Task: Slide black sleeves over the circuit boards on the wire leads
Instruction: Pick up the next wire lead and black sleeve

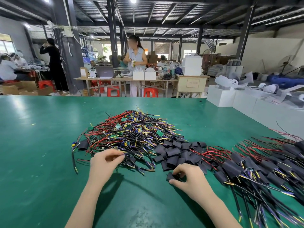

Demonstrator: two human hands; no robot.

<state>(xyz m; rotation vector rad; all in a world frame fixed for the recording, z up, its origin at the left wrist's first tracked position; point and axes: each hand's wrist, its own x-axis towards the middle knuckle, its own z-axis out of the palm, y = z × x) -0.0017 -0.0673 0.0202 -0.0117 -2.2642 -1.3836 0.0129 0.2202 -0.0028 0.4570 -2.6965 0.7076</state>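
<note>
With the left hand (103, 162) pinching a lead (131, 159) at the pile's (128, 134) near edge and the right hand (189, 176) pinching a sleeve (171, 176) on the worktop (41, 145), tangled wires could drag neighbours along.

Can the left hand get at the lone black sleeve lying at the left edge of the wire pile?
Probably yes. The left hand pinches a wire at the pile's near edge, and the lone black sleeve lies just beyond and to its left, on top, with only loose wires between. It would likely have to let go first.
</note>
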